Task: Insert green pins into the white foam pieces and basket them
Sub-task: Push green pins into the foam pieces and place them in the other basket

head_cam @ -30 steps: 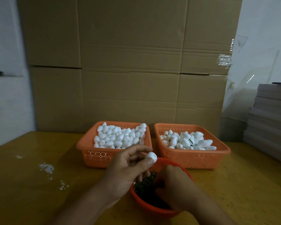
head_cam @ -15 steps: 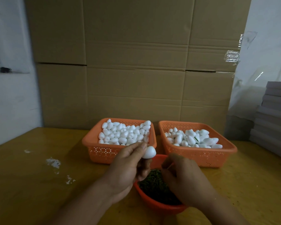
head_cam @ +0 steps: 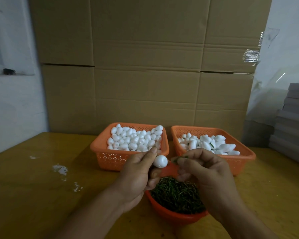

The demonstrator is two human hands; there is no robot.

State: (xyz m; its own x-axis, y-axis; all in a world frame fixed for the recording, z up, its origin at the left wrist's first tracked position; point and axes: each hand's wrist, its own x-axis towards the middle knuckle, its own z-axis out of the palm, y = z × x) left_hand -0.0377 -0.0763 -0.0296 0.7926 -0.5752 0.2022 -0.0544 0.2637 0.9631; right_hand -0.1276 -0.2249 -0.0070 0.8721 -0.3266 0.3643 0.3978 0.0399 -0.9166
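While the left hand pinches a white egg-shaped foam piece above the round orange bowl of pins, the right hand's fingers pinch a thin green pin just beside it; insertion looks next, needing the tip aligned.

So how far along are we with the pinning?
Done: the right basket holds a shallow pile of pinned pieces. In hand: the left hand holds a foam piece; the right hand pinches a green pin, not yet inserted. Left: the left basket is piled full.
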